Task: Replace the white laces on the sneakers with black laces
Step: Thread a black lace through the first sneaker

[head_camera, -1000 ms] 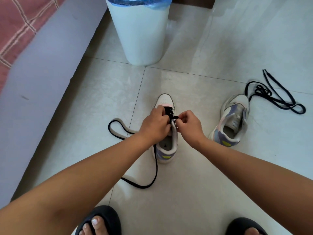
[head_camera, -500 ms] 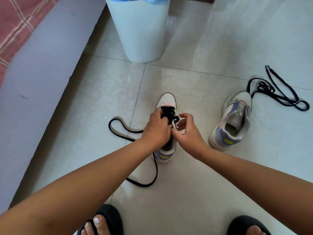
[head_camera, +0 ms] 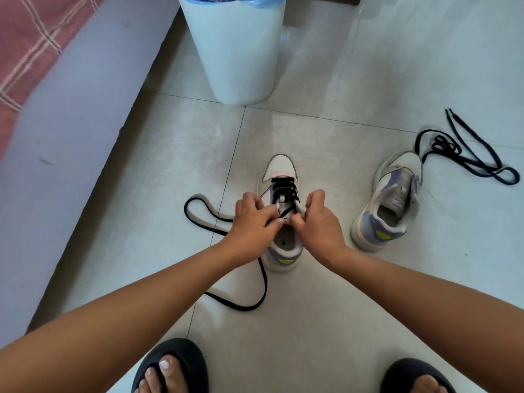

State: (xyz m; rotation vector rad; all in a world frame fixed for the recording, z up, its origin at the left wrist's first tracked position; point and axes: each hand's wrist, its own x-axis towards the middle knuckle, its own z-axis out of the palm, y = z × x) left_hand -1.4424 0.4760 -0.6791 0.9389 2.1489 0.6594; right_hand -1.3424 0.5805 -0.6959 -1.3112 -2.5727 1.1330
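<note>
Tiled floor (head_camera: 368, 307), pale grey, carries all items. Along the left edge runs a bed frame (head_camera: 71, 137), grey-sided, with a pink checked cover (head_camera: 31, 43) on top. A white bin (head_camera: 238, 52) with a blue liner stands on the floor at top centre.

Near sneaker (head_camera: 280, 217): upright on the floor at centre, toe pointing away from the person, heel towards the person. A black lace (head_camera: 284, 188) crosses its lower eyelets in several rows; the upper eyelets are not yet threaded. The lace's free length loops over the floor to the left of the shoe and curves round below its heel.

Second sneaker (head_camera: 391, 202): on the floor to the right, well apart from the first, tilted onto its side, no lace fitted. A spare black lace (head_camera: 465, 154) lies loose in a tangle just beyond its toe.

Left hand (head_camera: 255, 222): fingers curled, pinching the black lace at the tongue of the near sneaker.

Right hand (head_camera: 317, 222): fingers curled against the shoe's right upper edge; what exactly it grips cannot be told.

Two dark slippers (head_camera: 173, 361) on the person's feet show at the bottom edge.
</note>
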